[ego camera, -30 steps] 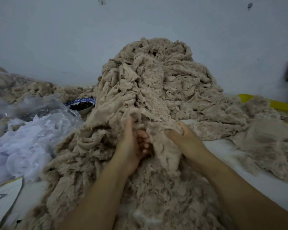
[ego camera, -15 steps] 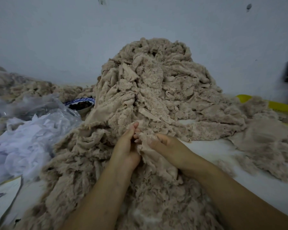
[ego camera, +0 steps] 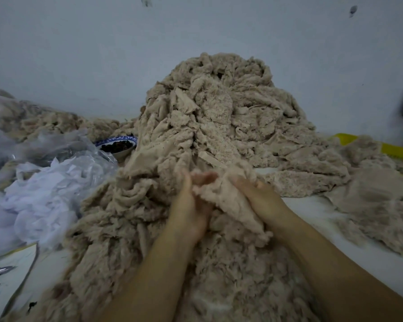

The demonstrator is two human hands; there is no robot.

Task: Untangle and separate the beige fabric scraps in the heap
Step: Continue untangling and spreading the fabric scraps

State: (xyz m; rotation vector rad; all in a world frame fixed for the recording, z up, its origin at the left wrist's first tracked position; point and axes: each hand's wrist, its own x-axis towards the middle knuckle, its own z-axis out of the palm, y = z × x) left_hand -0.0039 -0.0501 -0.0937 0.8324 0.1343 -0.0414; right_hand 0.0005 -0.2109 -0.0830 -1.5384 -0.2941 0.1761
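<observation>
Gathering one beige scrap [ego camera: 230, 205] at the near foot of the heap [ego camera: 219, 108], the person has drawn both hands closer together than a second ago. The piece now bunches between them, a sign it is coming free. The left hand [ego camera: 189, 205] appears to curl its blurred fingertips over the scrap's far edge. The right hand [ego camera: 263, 201] lies against it with its fingers buried in fabric, so whether they clasp cannot be told. Near the wrists, scrap and heap merge.
</observation>
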